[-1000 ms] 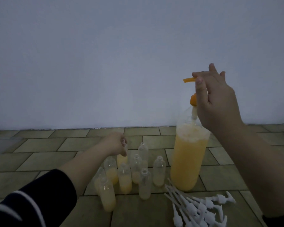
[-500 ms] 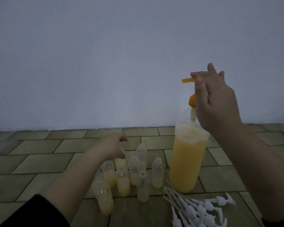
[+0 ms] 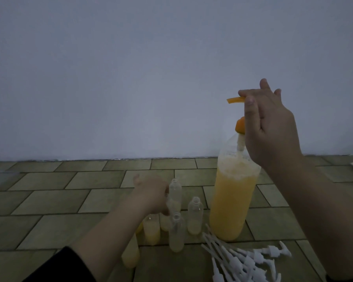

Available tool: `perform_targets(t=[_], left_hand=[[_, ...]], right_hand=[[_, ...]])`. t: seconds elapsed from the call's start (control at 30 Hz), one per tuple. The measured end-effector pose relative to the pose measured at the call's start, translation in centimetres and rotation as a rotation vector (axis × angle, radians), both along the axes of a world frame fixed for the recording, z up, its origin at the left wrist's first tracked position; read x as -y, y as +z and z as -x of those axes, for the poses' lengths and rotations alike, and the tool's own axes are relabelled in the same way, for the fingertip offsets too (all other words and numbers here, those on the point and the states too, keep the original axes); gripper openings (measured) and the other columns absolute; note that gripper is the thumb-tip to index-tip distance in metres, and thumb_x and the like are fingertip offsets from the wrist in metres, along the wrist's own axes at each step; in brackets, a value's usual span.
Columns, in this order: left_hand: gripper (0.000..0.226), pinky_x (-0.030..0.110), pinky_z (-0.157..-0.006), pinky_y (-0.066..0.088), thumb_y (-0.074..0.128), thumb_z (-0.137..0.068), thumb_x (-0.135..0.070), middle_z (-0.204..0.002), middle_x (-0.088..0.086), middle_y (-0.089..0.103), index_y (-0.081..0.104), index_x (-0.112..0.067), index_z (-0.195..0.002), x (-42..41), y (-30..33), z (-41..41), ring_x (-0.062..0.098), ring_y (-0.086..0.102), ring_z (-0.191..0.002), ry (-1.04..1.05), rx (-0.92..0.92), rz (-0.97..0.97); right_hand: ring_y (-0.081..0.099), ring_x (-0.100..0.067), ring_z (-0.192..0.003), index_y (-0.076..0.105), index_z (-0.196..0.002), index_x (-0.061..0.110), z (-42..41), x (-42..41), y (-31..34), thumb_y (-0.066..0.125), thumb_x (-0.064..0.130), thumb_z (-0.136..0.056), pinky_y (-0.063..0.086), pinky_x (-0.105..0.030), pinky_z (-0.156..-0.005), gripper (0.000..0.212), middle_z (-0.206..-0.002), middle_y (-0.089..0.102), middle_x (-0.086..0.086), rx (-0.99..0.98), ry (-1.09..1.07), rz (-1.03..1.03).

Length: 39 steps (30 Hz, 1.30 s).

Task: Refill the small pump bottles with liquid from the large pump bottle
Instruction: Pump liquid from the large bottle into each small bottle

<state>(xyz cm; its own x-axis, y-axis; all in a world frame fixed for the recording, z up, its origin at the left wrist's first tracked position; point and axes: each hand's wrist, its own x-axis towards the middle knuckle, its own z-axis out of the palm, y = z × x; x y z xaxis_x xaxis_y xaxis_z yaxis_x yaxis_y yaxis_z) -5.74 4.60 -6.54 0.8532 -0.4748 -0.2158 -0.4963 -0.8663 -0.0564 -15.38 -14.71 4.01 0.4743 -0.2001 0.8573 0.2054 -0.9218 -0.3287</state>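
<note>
While bottles stood on the tiled floor (image 3: 49,200) by a pale wall (image 3: 130,78), the left hand (image 3: 151,195) gripped a small bottle (image 3: 175,192) and the right hand (image 3: 271,127) held the orange pump (image 3: 235,100).

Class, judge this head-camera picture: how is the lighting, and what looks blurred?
Head view: dim, bluish light, no glare; the left hand and the clear small bottle it holds are motion-blurred; the right hand on the tall orange-filled pump bottle looks sharper.

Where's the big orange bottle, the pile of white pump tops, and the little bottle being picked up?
large pump bottle (image 3: 231,202), head view, liquid-filled body.
white pump tops (image 3: 251,259), head view, middle of pile.
small bottle (image 3: 176,190), head view, clear upper body.
</note>
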Motion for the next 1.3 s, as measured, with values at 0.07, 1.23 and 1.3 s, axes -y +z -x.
perform_targets(t=[0.07, 1.23, 1.3], left_hand=[[0.05, 0.057, -0.111, 0.001, 0.068, -0.076, -0.047, -0.12, -0.006, 0.059, 0.055, -0.027, -0.121, 0.2, -0.5, 0.2, 0.02, 0.046, -0.124, -0.012, 0.004, -0.001], [0.048, 0.026, -0.089, 0.041, 0.038, -0.099, -0.034, -0.123, -0.006, 0.039, 0.021, -0.023, -0.143, 4.2, 9.0, 3.5, 0.011, 0.045, -0.106, -0.214, -0.068, 1.101], [0.048, 0.027, -0.09, 0.041, 0.04, -0.099, -0.031, -0.12, -0.008, 0.038, 0.023, -0.025, -0.143, 4.4, 9.3, 3.8, 0.011, 0.045, -0.103, -0.222, 0.018, 1.071]], right_hand=[[0.021, -0.005, -0.133, 0.059, -0.118, 0.006, 0.0, 0.0, 0.0, 0.025, 0.027, -0.101, 0.001, -0.011, -0.111, 0.043, -0.127, 0.058, -0.005, 0.003, 0.001, 0.001], [0.027, -0.019, -0.14, 0.057, -0.124, 0.008, 0.0, -0.4, -0.1, 0.023, 0.032, -0.1, 0.0, -0.01, -0.111, 0.048, -0.132, 0.056, -0.006, -0.001, -0.014, -0.007], [0.027, -0.019, -0.141, 0.057, -0.124, 0.008, 0.1, -0.4, -0.1, 0.024, 0.03, -0.1, -0.001, -0.009, -0.11, 0.046, -0.133, 0.055, -0.006, -0.004, -0.018, -0.002]])
